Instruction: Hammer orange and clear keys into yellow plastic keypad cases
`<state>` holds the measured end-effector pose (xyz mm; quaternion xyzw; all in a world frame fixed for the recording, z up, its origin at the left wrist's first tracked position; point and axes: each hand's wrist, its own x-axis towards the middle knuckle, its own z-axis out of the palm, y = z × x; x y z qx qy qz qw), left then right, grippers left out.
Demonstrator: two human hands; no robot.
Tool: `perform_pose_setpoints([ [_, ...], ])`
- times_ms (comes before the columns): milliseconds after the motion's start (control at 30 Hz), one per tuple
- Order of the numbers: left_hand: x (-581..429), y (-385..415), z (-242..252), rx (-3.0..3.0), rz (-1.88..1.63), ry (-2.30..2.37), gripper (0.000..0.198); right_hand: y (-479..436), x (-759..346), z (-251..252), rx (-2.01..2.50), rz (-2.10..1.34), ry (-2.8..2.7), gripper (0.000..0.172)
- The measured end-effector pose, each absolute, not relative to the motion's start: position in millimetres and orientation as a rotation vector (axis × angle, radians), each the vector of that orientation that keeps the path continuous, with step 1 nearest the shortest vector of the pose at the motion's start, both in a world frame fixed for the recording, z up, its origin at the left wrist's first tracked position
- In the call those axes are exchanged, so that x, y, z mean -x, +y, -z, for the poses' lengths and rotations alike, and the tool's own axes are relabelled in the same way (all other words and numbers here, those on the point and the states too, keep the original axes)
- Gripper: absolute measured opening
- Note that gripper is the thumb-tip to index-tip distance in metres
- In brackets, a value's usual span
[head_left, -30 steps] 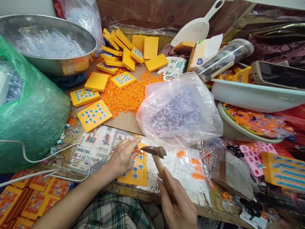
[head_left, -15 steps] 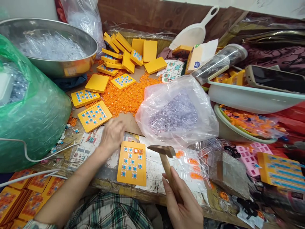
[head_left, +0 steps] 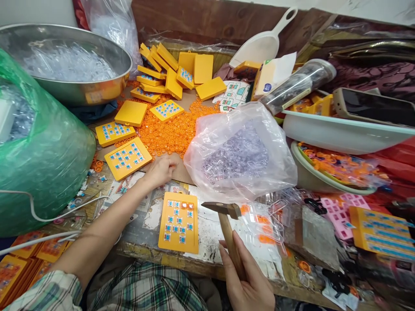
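My right hand [head_left: 249, 276] is closed round the wooden handle of a hammer [head_left: 228, 209], its metal head raised beside a yellow panel [head_left: 179, 242]. That panel lies flat on the bench, with blue-centred square switches set in it and two orange caps at its upper right corner. My left hand [head_left: 161, 169] is beyond the panel, at the near edge of a pile of small orange caps [head_left: 168, 134]. Its fingers are curled together; whatever they pinch is hidden. Left of it, another yellow panel [head_left: 128, 166] with blue-centred switches lies tilted.
A plastic bag of clear parts [head_left: 240, 147] lies right of the pile. More yellow panels [head_left: 173, 84] are heaped behind. At left stand a steel bowl [head_left: 106, 90] and a green bag [head_left: 48, 172]; at right, a white basin [head_left: 340, 134] and a metal block [head_left: 316, 237].
My left hand has moved away from me and to the right, to the edge of the orange caps, its fingers curled in. The hammer stays in my right hand, slightly lower.
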<state>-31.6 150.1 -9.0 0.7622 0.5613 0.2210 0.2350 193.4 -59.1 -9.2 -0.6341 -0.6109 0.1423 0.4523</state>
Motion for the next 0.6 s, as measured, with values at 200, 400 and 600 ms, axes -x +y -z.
perform_pose_setpoints([
  [200,31.0,131.2,13.1,-2.078,-0.733,1.511,0.023,-51.4,-182.4,4.9,1.474,-0.344,-1.617,0.05],
  [400,35.0,66.3,0.7,-2.053,-0.778,1.153,0.043,-53.1,-180.3,6.8,1.435,-0.398,-1.738,0.052],
  [600,34.1,56.5,9.3,-2.08,-0.718,1.131,0.049,-47.9,-176.0,-3.9,1.366,-0.279,-1.864,0.062],
])
